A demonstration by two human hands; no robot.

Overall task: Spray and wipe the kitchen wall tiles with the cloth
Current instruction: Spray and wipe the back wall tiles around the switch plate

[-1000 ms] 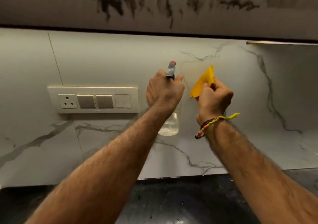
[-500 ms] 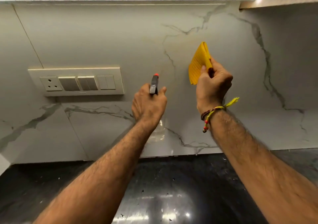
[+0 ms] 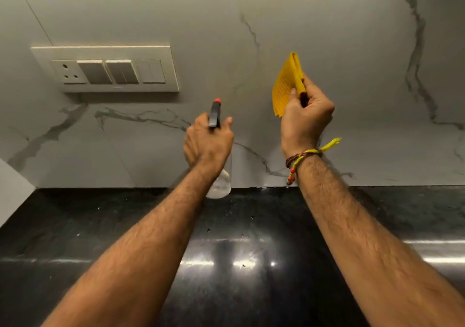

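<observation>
White marble-look wall tiles (image 3: 339,37) with grey veins fill the upper view. My left hand (image 3: 207,141) grips a clear spray bottle (image 3: 221,184) whose black nozzle with a red tip (image 3: 216,111) points at the wall. My right hand (image 3: 305,120) holds a folded yellow cloth (image 3: 286,85) upright, close to the tiles but apart from the bottle. A thread bracelet circles my right wrist.
A beige switch and socket panel (image 3: 108,69) is mounted on the wall at the left. A glossy black countertop (image 3: 251,251) runs below the tiles. A steel strip (image 3: 440,253) shows at the right edge.
The view has tilted down, so the upper cabinet and light strip have left the frame and more countertop shows. Both hands sit lower in view, still holding bottle and cloth.
</observation>
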